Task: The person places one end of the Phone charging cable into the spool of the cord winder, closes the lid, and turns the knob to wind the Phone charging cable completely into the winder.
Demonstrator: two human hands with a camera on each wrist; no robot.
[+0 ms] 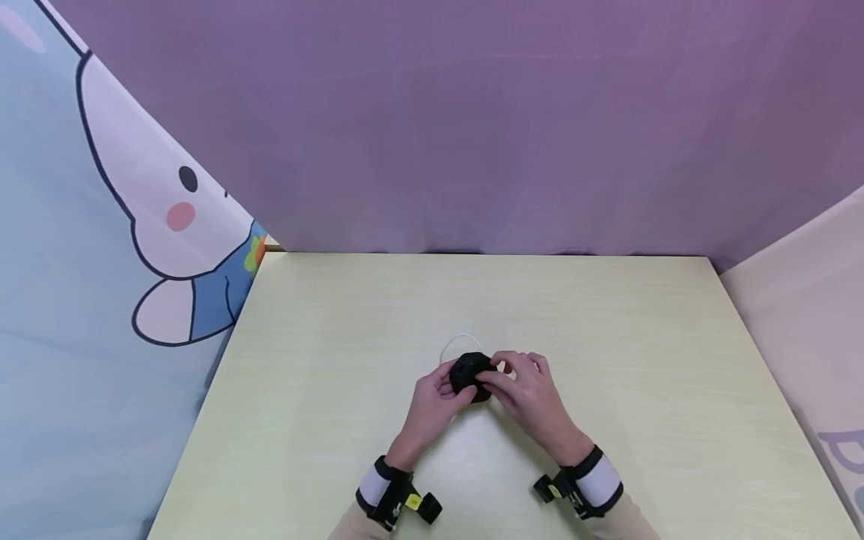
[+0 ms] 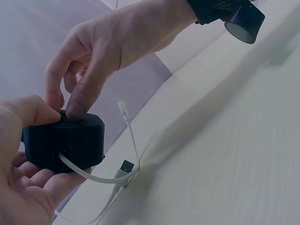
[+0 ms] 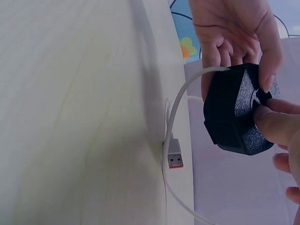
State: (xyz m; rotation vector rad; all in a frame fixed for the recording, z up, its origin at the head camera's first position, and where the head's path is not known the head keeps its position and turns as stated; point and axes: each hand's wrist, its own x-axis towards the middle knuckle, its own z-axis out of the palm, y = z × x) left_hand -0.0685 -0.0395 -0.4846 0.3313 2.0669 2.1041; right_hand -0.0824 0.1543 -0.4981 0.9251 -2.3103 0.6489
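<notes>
Over the front middle of the table, my left hand point(image 1: 434, 406) grips a black, many-sided cable winder point(image 1: 466, 370), its thumb on top and its fingers under and behind. The right hand point(image 1: 535, 397) comes in from the other side, and its thumb and fingertips pinch the small centre part on the winder's top face. That part is mostly hidden behind the fingers. From a side slot of the winder runs a white cable point(image 2: 101, 179). A USB plug point(image 3: 175, 155) and a thin small connector point(image 2: 123, 108) show at its loose ends.
Both wrists wear strapped bands with small black cameras point(image 1: 429, 508). The pale wooden table point(image 1: 337, 315) meets a purple cloth point(image 1: 472, 150) at its back edge. A blue cartoon-printed cloth point(image 1: 67, 375) hangs at the left, a pale one point(image 1: 796, 315) at the right.
</notes>
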